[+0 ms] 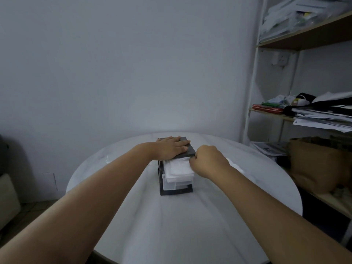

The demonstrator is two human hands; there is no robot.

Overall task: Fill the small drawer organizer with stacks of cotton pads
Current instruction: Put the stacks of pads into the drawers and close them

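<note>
The drawer organizer (187,149) sits on the table (171,225), its 1 open drawer (177,182) sticking out toward the person. The left hand (171,147) lies flat on top. The right hand (207,161), nearer the drawer, is curled, pinching the cotton pads (178,167) inside.

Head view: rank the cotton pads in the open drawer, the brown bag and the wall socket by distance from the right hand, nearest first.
From the right hand:
1. cotton pads: in the open drawer, right at its fingers, just to its left.
2. brown bag: off the table, well to the right.
3. wall socket: high up, upper right, farthest back.
</note>
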